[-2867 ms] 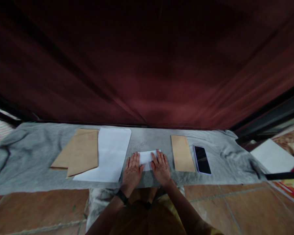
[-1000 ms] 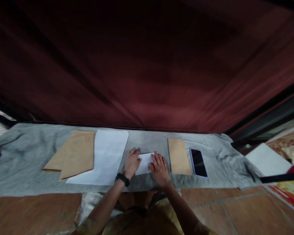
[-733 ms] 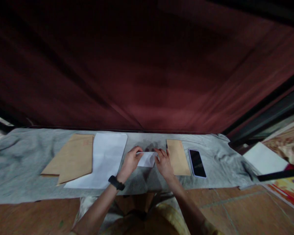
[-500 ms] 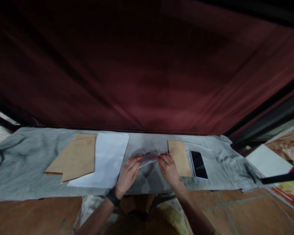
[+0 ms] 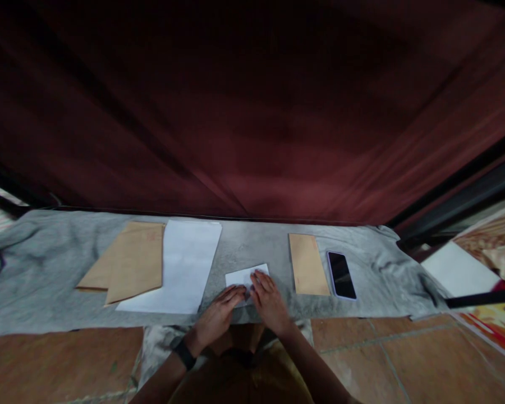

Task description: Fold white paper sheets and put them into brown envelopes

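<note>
A small folded sheet of white paper (image 5: 244, 276) lies on the grey cloth in front of me. My left hand (image 5: 219, 311), with a dark band on its wrist, has its bent fingers pressed together at the paper's near left edge. On the near right part of the paper, my right hand (image 5: 270, 303) bears down with its fingertips close to those of the left. The thumbs and the paper's near edge are partly hidden under the hands.
Left of my hands lie a stack of white sheets (image 5: 188, 264) and brown envelopes (image 5: 137, 264) overlapping it. To the right are a single brown envelope (image 5: 308, 265) and a phone (image 5: 341, 275). A dark red fabric panel (image 5: 252, 140) rises behind the grey cloth (image 5: 252, 241).
The paper, held raised and tilted between both hands before, now lies flat on the cloth. My hands have come closer together and down toward me, the right one moving left.
</note>
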Tool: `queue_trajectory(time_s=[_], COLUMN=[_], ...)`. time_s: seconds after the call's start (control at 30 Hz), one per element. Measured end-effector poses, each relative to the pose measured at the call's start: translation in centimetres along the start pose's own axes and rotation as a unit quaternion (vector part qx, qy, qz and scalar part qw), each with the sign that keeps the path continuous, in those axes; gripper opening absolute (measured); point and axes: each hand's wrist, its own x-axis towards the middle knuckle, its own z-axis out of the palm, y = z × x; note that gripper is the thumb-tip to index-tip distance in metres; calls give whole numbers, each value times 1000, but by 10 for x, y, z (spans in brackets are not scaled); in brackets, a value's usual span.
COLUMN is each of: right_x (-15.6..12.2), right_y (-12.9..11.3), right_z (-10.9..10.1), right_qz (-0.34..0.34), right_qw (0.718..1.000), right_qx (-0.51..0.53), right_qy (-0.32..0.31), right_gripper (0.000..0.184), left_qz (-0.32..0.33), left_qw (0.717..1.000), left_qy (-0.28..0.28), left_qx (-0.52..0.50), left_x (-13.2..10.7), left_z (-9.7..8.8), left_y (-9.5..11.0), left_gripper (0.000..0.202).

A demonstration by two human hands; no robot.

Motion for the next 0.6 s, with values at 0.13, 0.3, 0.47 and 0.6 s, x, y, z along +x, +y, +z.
queue_trajectory(time_s=[0.13, 0.3, 0.47, 0.6], right_x=[1, -4, -5, -6], right_y=[-4, -1, 0, 9], right_z=[18, 22, 21, 18], right_qz=[21, 29, 47, 88], right_qw=[998, 994, 992, 987], right_qx=[-65, -100, -119, -134], right_qy=[10, 11, 6, 25], right_gripper=[50, 53, 53, 51], left_qz=[-39, -100, -119, -152], left_qw=[999, 982, 960, 947], left_qy=[13, 106, 129, 152], left_qx=[-15, 122, 219, 241], left_x=[5, 25, 22, 6], left_z=[4, 35, 56, 54], left_y=[5, 12, 8, 5], left_gripper=[72, 50, 60, 65])
